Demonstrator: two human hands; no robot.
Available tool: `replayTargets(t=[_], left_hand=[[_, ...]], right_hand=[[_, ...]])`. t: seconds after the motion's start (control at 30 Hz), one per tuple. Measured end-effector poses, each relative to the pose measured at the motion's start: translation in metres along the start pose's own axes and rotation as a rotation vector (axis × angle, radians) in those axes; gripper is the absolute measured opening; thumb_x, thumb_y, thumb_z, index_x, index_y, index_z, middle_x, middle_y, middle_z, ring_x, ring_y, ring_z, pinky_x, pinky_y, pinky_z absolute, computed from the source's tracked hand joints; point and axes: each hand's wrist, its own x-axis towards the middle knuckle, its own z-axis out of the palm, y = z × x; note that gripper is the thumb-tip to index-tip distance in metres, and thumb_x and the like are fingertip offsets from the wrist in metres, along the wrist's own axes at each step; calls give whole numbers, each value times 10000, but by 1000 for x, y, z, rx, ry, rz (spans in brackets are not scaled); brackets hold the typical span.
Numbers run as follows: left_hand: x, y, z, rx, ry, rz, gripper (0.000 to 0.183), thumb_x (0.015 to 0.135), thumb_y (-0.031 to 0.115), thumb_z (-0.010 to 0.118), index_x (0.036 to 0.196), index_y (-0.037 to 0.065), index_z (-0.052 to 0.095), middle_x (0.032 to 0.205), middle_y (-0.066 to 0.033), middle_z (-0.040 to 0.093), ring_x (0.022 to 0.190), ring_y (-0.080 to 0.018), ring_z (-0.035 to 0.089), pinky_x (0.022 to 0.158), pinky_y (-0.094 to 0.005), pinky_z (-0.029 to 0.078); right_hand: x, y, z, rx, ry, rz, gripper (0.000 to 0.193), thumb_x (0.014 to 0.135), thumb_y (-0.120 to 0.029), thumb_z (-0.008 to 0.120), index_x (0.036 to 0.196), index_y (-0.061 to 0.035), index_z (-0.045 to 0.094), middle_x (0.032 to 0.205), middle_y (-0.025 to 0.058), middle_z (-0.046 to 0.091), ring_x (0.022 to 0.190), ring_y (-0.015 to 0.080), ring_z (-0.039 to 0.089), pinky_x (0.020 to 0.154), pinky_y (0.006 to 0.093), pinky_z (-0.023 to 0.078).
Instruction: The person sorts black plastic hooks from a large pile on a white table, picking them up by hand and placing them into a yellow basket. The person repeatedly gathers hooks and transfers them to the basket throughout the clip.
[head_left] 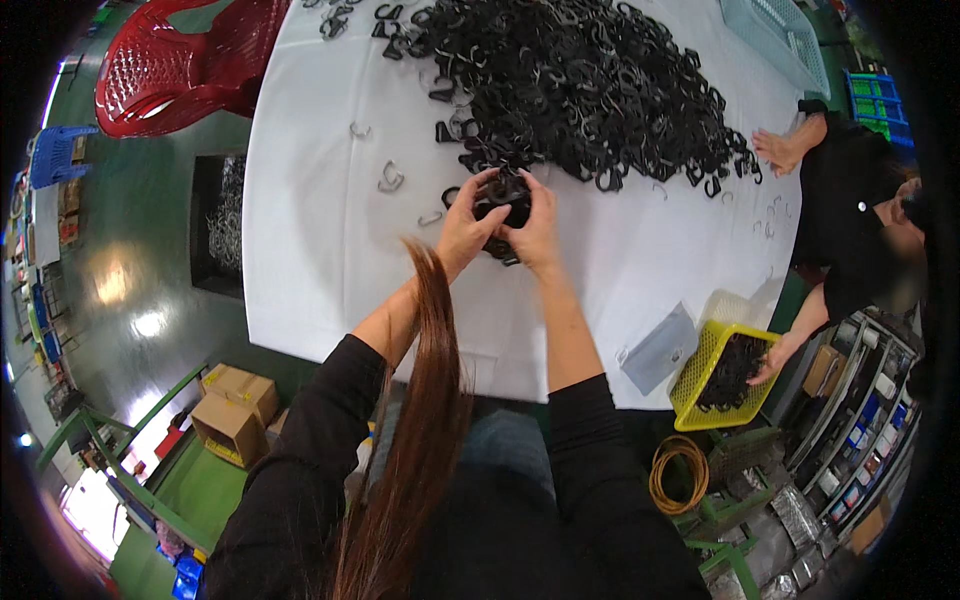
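Observation:
My left hand [466, 229] and my right hand [534, 226] are cupped together around a clump of small black hook-shaped clips [507, 193], at the near edge of a big heap. The black clip heap [590, 90] spreads over the far middle of the white-covered table [320, 240]. Fingers of both hands are curled round the clump, and a few black pieces show beneath the palms. Left of my hands lie loose pale, clear-looking clips [391, 177] of a similar shape.
At the right, a co-worker's hand [775, 360] rests at a yellow basket [690, 400] of black pieces; the other hand [780, 150] is beside the heap. A clear plastic bag [660, 350] lies near that basket. A red chair [190, 70] and black bin [205, 270] stand left.

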Motion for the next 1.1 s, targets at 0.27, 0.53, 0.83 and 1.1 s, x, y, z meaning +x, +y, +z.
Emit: replayTargets(t=[0.27, 0.53, 0.83, 1.1], left_hand=[[-32, -3, -7, 379, 102, 46, 180, 829, 29, 574, 992, 80, 632, 857, -12, 622, 803, -121, 576, 753, -252, 456], [-55, 10, -5, 1391, -123, 546, 410, 747, 119, 657, 1145, 175, 575, 1254, -79, 466, 1203, -297, 388, 973, -406, 355], [-30, -18, 52, 1297, -154, 417, 664, 753, 198, 666, 1325, 81, 349, 1343, -146, 370, 1262, -345, 317, 1027, -444, 288], [-28, 19, 18, 873, -101, 208, 269, 767, 121, 636, 1018, 35, 591, 880, -147, 615, 795, -281, 603, 723, -340, 479]], right_hand=[[-49, 11, -109, 484, -65, 601, 559, 635, -117, 793, 1106, -69, 497, 915, 28, 604, 759, 121, 597, 620, 268, 508], [-74, 20, -137, 295, -251, 756, 589, 640, -176, 812, 1125, -74, 494, 946, 44, 595, 737, 136, 610, 585, 292, 494], [-53, 20, -97, -476, 50, 157, 595, 598, -154, 765, 1142, -93, 531, 1139, 172, 513, 1033, 298, 510, 878, 394, 439], [-24, 7, -65, 99, -192, 305, 371, 689, -154, 698, 1037, -64, 605, 878, 107, 636, 825, 198, 601, 707, 333, 476]])
